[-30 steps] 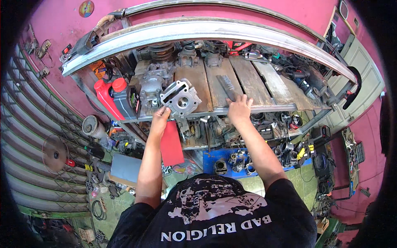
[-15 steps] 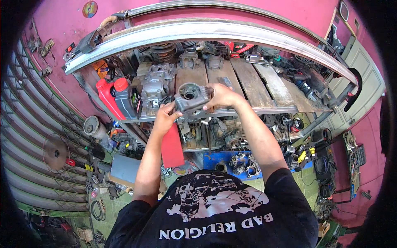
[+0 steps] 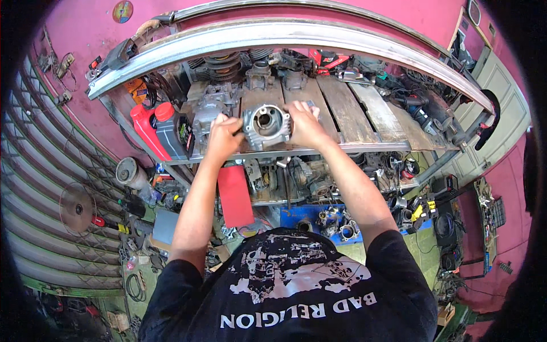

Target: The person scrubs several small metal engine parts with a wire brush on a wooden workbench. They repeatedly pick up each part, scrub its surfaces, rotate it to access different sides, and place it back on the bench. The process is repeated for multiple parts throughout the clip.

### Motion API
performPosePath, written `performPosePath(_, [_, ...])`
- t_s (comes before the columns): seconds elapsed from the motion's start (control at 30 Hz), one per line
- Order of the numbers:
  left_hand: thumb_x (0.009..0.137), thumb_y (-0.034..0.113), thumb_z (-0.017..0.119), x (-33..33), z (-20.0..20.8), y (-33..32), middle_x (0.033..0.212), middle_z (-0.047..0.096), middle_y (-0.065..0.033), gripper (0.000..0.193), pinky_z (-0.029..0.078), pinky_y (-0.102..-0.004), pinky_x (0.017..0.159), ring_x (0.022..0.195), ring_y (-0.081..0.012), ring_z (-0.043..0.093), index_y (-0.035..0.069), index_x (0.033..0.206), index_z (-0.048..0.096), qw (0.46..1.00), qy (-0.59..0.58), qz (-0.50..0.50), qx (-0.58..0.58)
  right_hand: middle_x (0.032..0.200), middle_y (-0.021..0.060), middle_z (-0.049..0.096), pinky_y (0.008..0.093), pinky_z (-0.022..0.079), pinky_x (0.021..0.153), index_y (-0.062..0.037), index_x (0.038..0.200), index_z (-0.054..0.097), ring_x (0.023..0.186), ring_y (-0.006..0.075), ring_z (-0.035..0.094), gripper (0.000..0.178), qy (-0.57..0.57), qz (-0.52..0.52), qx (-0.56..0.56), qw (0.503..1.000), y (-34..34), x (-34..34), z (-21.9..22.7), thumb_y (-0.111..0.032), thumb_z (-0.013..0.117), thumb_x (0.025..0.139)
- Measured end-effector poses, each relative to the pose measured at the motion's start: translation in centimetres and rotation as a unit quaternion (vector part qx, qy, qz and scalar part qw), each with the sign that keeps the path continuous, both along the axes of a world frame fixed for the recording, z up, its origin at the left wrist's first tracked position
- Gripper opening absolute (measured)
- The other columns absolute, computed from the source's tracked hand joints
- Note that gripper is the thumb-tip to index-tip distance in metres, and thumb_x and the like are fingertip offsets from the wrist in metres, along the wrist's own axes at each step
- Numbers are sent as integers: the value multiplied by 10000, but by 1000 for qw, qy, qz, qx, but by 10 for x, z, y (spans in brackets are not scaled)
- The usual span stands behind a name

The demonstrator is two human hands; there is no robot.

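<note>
A grey metal cylinder head (image 3: 266, 126) is between my two hands, at the front edge of the wooden shelf (image 3: 335, 108). Its round opening faces up toward me, with a smaller dark hole inside. My left hand (image 3: 224, 137) grips its left side with curled fingers. On its other side my right hand (image 3: 306, 124) is closed around the finned edge, thumb nearer me. Whether its underside rests on the planks is hidden. Just left of it lies a larger grey engine casing (image 3: 212, 111), partly covered by my left hand.
Red and dark oil bottles (image 3: 165, 128) stand at the shelf's left end. Cylinders (image 3: 259, 74) and other engine parts line its back. A metal rail (image 3: 285, 37) crosses above. Below hang a red panel (image 3: 235, 196) and a lower shelf of parts. A blue tray (image 3: 293, 216) holds several castings.
The cylinder head has turned from tilted to having its round opening facing up, and sits slightly farther right. My left hand has shifted up from its near corner to its left side.
</note>
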State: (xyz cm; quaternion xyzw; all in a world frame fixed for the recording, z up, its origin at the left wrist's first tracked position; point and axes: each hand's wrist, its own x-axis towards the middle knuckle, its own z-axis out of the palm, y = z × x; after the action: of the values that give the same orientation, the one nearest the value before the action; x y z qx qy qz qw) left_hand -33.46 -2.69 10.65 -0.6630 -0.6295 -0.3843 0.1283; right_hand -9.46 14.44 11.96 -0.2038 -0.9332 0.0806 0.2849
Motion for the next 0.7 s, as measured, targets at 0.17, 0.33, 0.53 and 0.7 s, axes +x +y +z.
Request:
performPosePath(0.17, [742,56,782,-10,-1,18,1062,757,-14,420,491,-476,901,992,-298,611,137,1154,760,998,60,36,0,1325,125,563,595,345,1051,-83,1344,567,1310,338,498,903,37,-33,98,994,15,-17,-13,-351,954,573])
performPosePath(0.33, [777,11,724,15,-21,20,1011,760,-69,397,575,-428,832,967,-304,673,87,1165,754,991,61,110,35,1360,164,526,607,331,1075,-52,1393,515,1345,348,469,928,-63,-60,47,995,12,-14,-24,-310,932,605])
performPosePath(0.53, [800,-34,657,29,-39,5,1036,763,-86,387,586,-427,806,931,-307,697,58,1164,752,984,87,150,42,1477,210,432,612,254,1133,-6,1522,389,1418,371,392,980,-147,9,-14,989,-12,12,-24,-364,891,760])
performPosePath(0.7, [825,-30,638,17,-42,-2,1095,755,-80,420,590,-450,808,933,-343,706,80,1219,737,986,109,126,28,1492,198,441,606,248,1146,-13,1546,374,1425,357,392,846,-142,-38,22,989,-27,8,-29,-345,792,891])
